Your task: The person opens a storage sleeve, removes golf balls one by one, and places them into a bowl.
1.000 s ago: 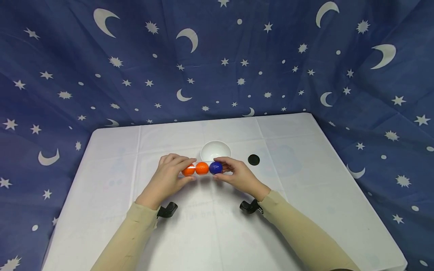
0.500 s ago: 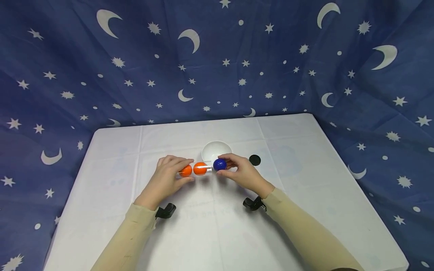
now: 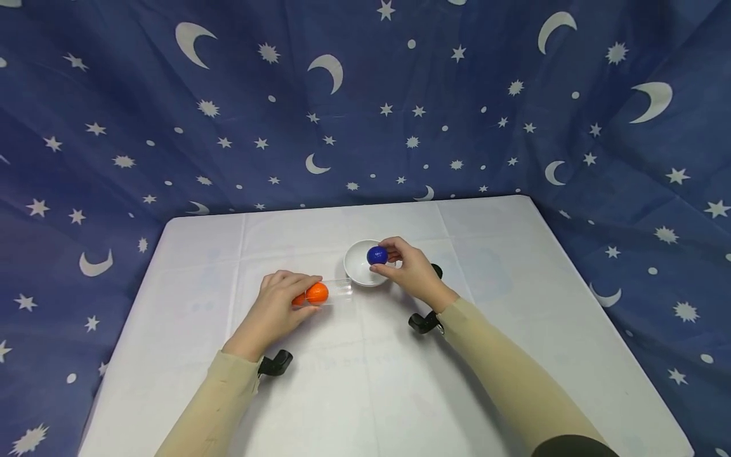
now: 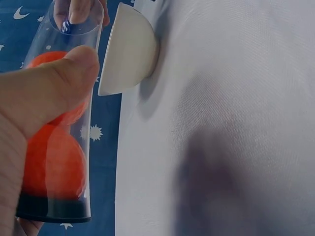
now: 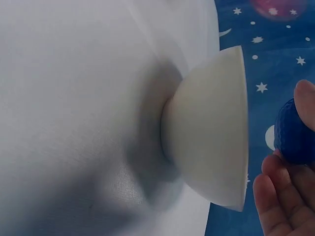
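Observation:
My left hand (image 3: 278, 309) grips a clear plastic tube (image 4: 56, 208) with a dark base; its other end points toward the bowl. Two orange balls (image 3: 316, 293) sit inside the tube, one partly covered by the fingers. Between thumb and fingers, my right hand (image 3: 415, 274) pinches a blue ball (image 3: 377, 255), whose surface looks dimpled in the right wrist view. That ball is over the white bowl (image 5: 209, 128), above its rim and apart from it. The bowl stands upright on the table, just beyond the tube's end.
A black disc (image 3: 437, 270) lies on the white-covered table (image 3: 365, 387), mostly hidden behind my right hand. A blue curtain (image 3: 365, 95) with moons and stars hangs behind the table's far edge.
The blue ball has come out of the tube's end in my right hand and moved up and right over the bowl. My left hand has shifted slightly left and down with the tube.

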The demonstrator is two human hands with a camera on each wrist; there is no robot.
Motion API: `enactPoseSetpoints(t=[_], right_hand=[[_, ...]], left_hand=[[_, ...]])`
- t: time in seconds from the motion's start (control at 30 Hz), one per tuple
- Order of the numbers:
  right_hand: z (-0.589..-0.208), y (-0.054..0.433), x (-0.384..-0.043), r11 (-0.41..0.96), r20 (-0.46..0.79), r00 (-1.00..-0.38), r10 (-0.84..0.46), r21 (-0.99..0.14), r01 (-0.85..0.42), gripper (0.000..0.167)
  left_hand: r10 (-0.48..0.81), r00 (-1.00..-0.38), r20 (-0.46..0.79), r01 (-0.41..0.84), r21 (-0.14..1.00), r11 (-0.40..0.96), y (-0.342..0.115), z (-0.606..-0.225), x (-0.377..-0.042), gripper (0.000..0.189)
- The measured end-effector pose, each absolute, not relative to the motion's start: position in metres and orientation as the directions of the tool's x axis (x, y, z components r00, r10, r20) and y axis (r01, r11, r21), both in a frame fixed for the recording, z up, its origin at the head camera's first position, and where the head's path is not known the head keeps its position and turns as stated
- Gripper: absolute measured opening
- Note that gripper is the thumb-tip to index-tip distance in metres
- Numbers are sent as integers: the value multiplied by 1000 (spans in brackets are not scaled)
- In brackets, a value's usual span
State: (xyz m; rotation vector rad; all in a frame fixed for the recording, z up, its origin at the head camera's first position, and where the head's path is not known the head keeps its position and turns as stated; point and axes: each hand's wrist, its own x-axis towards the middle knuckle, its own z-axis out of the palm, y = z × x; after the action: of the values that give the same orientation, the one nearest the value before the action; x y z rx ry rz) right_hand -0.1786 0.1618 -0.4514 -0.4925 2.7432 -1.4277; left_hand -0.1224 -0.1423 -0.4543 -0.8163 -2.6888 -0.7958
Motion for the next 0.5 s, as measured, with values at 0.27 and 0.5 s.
enactPoseSetpoints(t=[0.27,0.5], right_hand=[[-459,151,-194,622,105,-941,-322,-726,-294,51],[-463,142,-198,695,84,-936,-342,-648,-312,48]], left_hand=[[440,-829,347,558,441,703,-144,-457,-121,57],[432,-832,348,552,446,705,-146,-457,-119,56]])
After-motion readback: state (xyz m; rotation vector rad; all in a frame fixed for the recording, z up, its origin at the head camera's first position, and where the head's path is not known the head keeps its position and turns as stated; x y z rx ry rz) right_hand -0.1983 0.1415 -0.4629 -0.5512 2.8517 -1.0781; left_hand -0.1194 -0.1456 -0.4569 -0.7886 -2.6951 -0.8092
